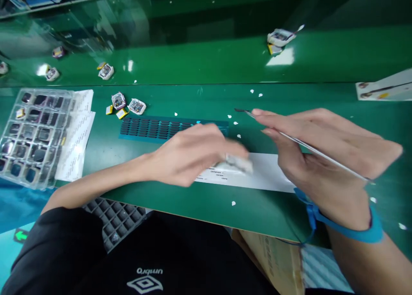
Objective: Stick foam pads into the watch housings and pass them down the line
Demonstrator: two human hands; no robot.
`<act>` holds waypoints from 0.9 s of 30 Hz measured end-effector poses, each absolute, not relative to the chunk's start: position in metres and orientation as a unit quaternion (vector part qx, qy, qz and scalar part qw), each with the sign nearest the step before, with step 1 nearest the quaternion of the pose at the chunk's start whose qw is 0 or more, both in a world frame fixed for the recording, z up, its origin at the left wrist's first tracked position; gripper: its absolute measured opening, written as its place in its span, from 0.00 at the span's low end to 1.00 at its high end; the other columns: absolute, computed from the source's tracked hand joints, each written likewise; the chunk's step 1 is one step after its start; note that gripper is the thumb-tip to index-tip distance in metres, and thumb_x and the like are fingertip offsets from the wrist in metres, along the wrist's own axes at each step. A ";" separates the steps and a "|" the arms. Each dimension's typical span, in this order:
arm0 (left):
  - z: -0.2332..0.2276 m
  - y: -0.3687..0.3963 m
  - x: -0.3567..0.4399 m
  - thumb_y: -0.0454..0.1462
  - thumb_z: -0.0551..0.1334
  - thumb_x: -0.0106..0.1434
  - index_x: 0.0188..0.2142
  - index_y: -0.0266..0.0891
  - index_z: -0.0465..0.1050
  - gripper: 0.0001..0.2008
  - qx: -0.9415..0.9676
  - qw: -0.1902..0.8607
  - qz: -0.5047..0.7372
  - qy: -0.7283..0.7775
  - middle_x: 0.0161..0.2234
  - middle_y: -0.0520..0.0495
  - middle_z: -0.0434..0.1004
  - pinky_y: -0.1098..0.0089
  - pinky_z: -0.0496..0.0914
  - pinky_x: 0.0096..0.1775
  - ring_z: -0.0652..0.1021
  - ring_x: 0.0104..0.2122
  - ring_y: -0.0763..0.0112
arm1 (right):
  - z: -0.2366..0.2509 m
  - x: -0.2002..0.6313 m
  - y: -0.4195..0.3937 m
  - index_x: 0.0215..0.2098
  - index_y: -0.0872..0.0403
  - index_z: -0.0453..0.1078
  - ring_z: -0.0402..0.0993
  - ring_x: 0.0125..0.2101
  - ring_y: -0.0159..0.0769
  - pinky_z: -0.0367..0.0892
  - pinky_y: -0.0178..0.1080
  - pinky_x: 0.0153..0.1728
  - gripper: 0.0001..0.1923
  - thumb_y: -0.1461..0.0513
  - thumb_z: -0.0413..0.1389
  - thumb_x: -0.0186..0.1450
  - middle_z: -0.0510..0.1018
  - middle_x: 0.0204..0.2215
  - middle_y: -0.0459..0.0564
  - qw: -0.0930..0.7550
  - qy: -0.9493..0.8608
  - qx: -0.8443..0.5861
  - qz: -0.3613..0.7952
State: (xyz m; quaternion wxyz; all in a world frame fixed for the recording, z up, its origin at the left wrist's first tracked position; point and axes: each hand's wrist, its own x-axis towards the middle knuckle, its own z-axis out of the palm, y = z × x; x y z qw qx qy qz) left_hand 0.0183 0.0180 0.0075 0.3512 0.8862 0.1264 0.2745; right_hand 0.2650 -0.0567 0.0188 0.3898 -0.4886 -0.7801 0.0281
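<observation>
My right hand (322,157) is pinched narrow around thin metal tweezers (309,148), thumb and forefinger closed near the front, the rest of the shaft running back across the palm toward the wrist, which wears a blue wrist strap (347,228). The tweezers' long axis runs from lower right to upper left, dark tip pointing left and away from me, hovering above the green table (199,192). My left hand (189,155) is curled palm-down, fingers closed on a small pale part (238,162); it is blurred, so I can't tell what the part is. That part sits over the white paper strip (267,174), just left of and below my right thumb, near but apart from the tweezer tip. Just beyond my left hand lies a blue sheet of dark pads (154,127). Small modules (137,106) sit farther back left, and a clear compartment tray (32,134) is at far left.
</observation>
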 end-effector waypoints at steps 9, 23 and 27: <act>0.004 0.048 0.016 0.40 0.59 0.71 0.39 0.35 0.73 0.09 0.573 0.644 0.315 0.398 0.40 0.40 0.84 0.71 0.69 0.29 0.74 0.28 0.75 | 0.014 0.267 -0.066 0.75 0.38 0.59 0.85 0.41 0.49 0.80 0.50 0.37 0.44 0.70 0.65 0.67 0.77 0.59 0.42 0.348 -0.822 -0.436 -0.115; 0.014 0.005 0.036 0.29 0.69 0.60 0.25 0.37 0.67 0.13 0.367 0.729 0.388 0.428 0.23 0.55 0.76 0.73 0.79 0.33 0.82 0.25 0.75 | 0.014 0.248 -0.067 0.69 0.61 0.67 0.85 0.44 0.51 0.81 0.50 0.39 0.33 0.73 0.65 0.67 0.82 0.55 0.51 0.268 -0.891 -0.349 -0.117; 0.013 0.003 0.037 0.29 0.69 0.60 0.24 0.37 0.67 0.13 0.361 0.737 0.383 0.423 0.22 0.55 0.77 0.73 0.79 0.32 0.82 0.25 0.75 | 0.014 0.251 -0.067 0.69 0.62 0.66 0.84 0.45 0.53 0.80 0.54 0.44 0.32 0.73 0.63 0.68 0.81 0.56 0.53 0.265 -0.899 -0.335 -0.091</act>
